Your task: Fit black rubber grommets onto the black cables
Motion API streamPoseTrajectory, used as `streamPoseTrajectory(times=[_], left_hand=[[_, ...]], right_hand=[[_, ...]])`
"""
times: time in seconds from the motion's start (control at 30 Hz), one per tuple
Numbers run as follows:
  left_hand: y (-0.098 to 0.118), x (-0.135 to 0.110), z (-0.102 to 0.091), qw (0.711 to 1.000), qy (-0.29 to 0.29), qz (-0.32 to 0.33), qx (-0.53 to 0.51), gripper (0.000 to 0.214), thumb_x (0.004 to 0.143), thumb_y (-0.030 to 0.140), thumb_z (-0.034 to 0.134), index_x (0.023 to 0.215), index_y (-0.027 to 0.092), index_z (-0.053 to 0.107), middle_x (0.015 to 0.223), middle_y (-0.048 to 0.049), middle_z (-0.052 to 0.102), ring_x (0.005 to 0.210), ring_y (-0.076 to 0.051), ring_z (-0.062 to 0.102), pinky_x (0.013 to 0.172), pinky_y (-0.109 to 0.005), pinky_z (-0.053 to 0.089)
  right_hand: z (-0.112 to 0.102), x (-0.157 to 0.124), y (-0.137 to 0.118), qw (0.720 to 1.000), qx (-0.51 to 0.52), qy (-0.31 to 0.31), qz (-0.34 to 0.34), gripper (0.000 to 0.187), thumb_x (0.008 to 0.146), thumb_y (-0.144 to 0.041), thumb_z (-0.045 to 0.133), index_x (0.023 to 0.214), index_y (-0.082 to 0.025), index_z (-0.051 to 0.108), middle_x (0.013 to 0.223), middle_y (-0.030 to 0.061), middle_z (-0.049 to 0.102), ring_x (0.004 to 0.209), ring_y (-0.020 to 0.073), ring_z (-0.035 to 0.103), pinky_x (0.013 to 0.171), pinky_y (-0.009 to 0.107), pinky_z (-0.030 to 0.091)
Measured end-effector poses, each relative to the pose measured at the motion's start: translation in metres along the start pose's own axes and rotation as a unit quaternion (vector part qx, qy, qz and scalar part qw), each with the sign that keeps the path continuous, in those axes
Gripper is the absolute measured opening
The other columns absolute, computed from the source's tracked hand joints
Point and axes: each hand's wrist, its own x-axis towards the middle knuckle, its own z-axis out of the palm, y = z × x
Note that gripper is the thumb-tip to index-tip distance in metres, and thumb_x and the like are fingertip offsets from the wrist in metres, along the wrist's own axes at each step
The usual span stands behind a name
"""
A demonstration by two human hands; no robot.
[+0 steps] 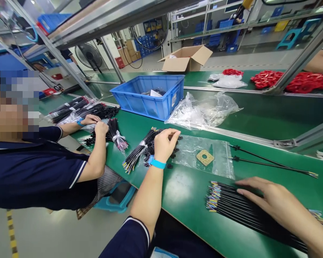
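My left hand (165, 143), with a blue wristband, is closed in a pinch above a pile of small black parts (150, 147). What its fingertips hold, if anything, is too small to make out. To the right, my right hand (271, 197) rests with fingers stretched out over a flat row of black cables (242, 208) with coloured wire ends. Between the hands lies a clear plastic bag (222, 159) with a tan square piece (205, 157) that has a round hole. Two separate black cables (274, 163) stretch out beyond my right hand. A tied cable bundle (137, 152) lies left of my left hand.
Behind my left hand stands a blue bin (150, 104), with crumpled clear plastic (201, 111) beside it. At left a co-worker's hands (97, 123) work near another tied bundle (117, 136). A metal rail (247, 134) crosses the green table; red parts (269, 79) lie farther back.
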Motion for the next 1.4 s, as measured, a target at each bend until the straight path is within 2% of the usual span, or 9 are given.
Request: streamPoseTrajectory(times=[0.07, 0.17, 0.4, 0.57, 0.73, 0.9, 1.03, 1.2, 1.4], left_hand=[[-0.001, 0.001, -0.006, 0.989, -0.093, -0.021, 0.117, 0.010, 0.094, 0.024, 0.074, 0.089, 0.018, 0.080, 0.088, -0.0059, 0.078, 0.082, -0.021, 0.070, 0.078, -0.031, 0.052], [0.001, 0.000, -0.009, 0.939, -0.205, -0.028, 0.276, 0.006, 0.090, 0.022, 0.079, 0.095, 0.020, 0.082, 0.097, -0.0091, 0.078, 0.097, -0.027, 0.069, 0.085, -0.037, 0.051], [0.003, 0.002, 0.001, 0.865, -0.321, -0.053, 0.383, 0.021, 0.090, 0.027, 0.080, 0.111, 0.028, 0.083, 0.120, -0.0097, 0.071, 0.123, -0.032, 0.059, 0.100, -0.041, 0.047], [0.006, 0.002, 0.005, 0.867, -0.321, -0.021, 0.381, 0.014, 0.086, 0.025, 0.083, 0.099, 0.022, 0.082, 0.118, -0.0096, 0.071, 0.121, -0.032, 0.059, 0.100, -0.042, 0.047], [0.009, -0.004, 0.012, 0.880, -0.339, 0.010, 0.333, 0.007, 0.087, 0.013, 0.078, 0.091, 0.019, 0.077, 0.098, -0.0073, 0.077, 0.106, -0.029, 0.069, 0.094, -0.042, 0.052], [0.011, -0.012, 0.019, 0.942, -0.256, 0.038, 0.214, 0.027, 0.090, 0.010, 0.073, 0.115, 0.021, 0.075, 0.104, -0.0045, 0.078, 0.094, -0.023, 0.075, 0.084, -0.038, 0.059], [0.017, -0.018, 0.023, 0.980, -0.148, 0.109, 0.074, 0.015, 0.092, 0.011, 0.070, 0.104, 0.018, 0.075, 0.099, -0.0035, 0.076, 0.090, -0.018, 0.075, 0.081, -0.033, 0.063], [0.025, -0.022, 0.023, 0.986, -0.077, 0.140, -0.047, 0.016, 0.092, 0.008, 0.069, 0.104, 0.017, 0.074, 0.097, -0.0024, 0.076, 0.087, -0.014, 0.074, 0.082, -0.028, 0.064], [0.022, -0.021, 0.027, 0.986, -0.071, 0.137, -0.056, 0.019, 0.092, 0.008, 0.070, 0.109, 0.017, 0.075, 0.099, -0.0029, 0.077, 0.083, -0.011, 0.074, 0.081, -0.026, 0.066]], right_hand=[[0.004, -0.003, 0.006, 1.000, 0.014, -0.007, -0.005, 0.033, 0.103, -0.052, 0.058, 0.098, -0.028, 0.080, 0.094, -0.0012, 0.081, 0.073, 0.0157, 0.077, 0.060, 0.021, 0.060], [0.004, -0.007, 0.010, 0.999, 0.034, -0.024, 0.010, 0.030, 0.103, -0.050, 0.059, 0.098, -0.030, 0.080, 0.094, -0.0027, 0.080, 0.074, 0.0145, 0.077, 0.063, 0.020, 0.060], [-0.004, -0.005, -0.001, 0.965, 0.124, -0.149, 0.176, 0.040, 0.099, -0.059, 0.054, 0.096, -0.024, 0.075, 0.088, 0.0036, 0.077, 0.070, 0.0179, 0.073, 0.061, 0.027, 0.057], [-0.004, -0.001, -0.005, 0.978, 0.125, -0.075, 0.152, 0.038, 0.101, -0.058, 0.054, 0.106, -0.028, 0.078, 0.104, 0.0047, 0.077, 0.090, 0.0195, 0.076, 0.076, 0.029, 0.061], [-0.003, 0.004, -0.013, 0.992, 0.065, 0.033, 0.103, 0.027, 0.105, -0.046, 0.055, 0.104, -0.026, 0.073, 0.099, 0.0027, 0.075, 0.084, 0.0155, 0.074, 0.072, 0.026, 0.058], [0.009, 0.016, -0.028, 0.988, -0.096, 0.111, 0.049, 0.021, 0.109, -0.035, 0.050, 0.109, -0.021, 0.066, 0.099, 0.0025, 0.071, 0.085, 0.0126, 0.072, 0.078, 0.024, 0.055], [0.026, 0.031, -0.033, 0.980, -0.163, 0.108, 0.044, 0.016, 0.108, -0.026, 0.052, 0.111, -0.020, 0.066, 0.099, 0.0029, 0.070, 0.086, 0.0149, 0.069, 0.075, 0.026, 0.053], [0.046, 0.040, -0.031, 0.980, -0.180, 0.072, 0.039, 0.022, 0.109, -0.024, 0.047, 0.110, -0.019, 0.068, 0.093, 0.0030, 0.068, 0.080, 0.0160, 0.067, 0.066, 0.027, 0.051], [0.048, 0.037, -0.034, 0.974, -0.215, 0.051, 0.038, 0.025, 0.107, -0.019, 0.045, 0.112, -0.019, 0.070, 0.090, 0.0025, 0.068, 0.075, 0.0160, 0.066, 0.058, 0.028, 0.047]])
